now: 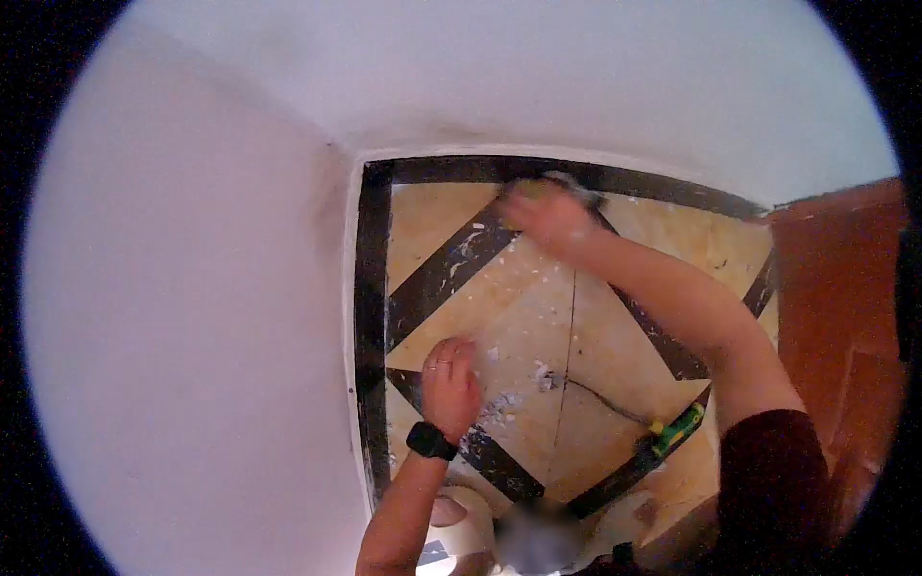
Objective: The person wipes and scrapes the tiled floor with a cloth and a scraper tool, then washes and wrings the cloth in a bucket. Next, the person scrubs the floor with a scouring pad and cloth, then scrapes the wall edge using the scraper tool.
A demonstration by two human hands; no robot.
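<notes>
Hands are occupying two separate spots over the tiled floor: the right hand, smeared by blur, is closing around a blurred object, while the left hand is holding its fingers curled, and I cannot tell whether anything is inside them. That blurred object is showing a greyish part beyond the knuckles and hints of yellow-green by the fingers; its exact kind is staying unclear. It is sitting at the far side of the floor, by the dark border that is running along the foot of the back wall.

Small pale flakes are dotting the tiles and the dark bands between the two hands. Just beside the left hand, a patch of pale scraps is lying on the floor, and a smaller clump is lying to its right. From near that clump, a thin dark rod is leading to a green-and-yellow handle, which is resting well apart from both hands.

A dark watch is circling the left wrist, and a dark red sleeve is covering the right upper arm. Farther out, a pale left wall is flanking the floor, and a reddish-brown panel is standing at the right.
</notes>
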